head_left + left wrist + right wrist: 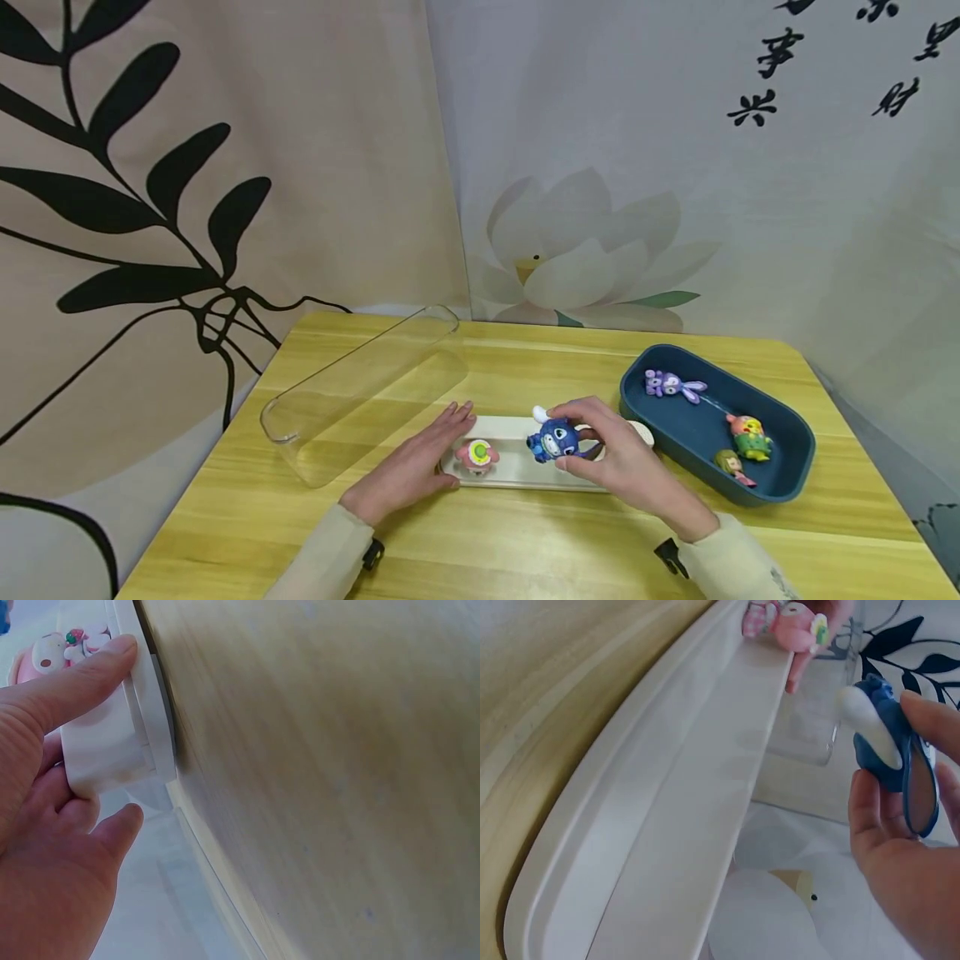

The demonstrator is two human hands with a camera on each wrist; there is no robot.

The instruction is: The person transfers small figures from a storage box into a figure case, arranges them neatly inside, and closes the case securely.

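A long white stepped base [517,462] lies on the table before me. My left hand [416,467] grips its left end, thumb on the near edge and fingers round the end in the left wrist view. On that end stands a small pink figurine [477,457], facing the near side. My right hand [622,458] pinches a blue long-eared figurine [553,439] between thumb and fingers. The right wrist view shows this blue toy [885,735] held apart from the base, above it, with a white part on its side.
A clear plastic cover [360,400] lies on the table at the left. At the right, a dark blue tray [705,467] holds a purple long-eared figurine [673,385], a yellow-and-green figurine [750,437] and a brown-haired figurine [733,468]. A printed cloth hangs behind.
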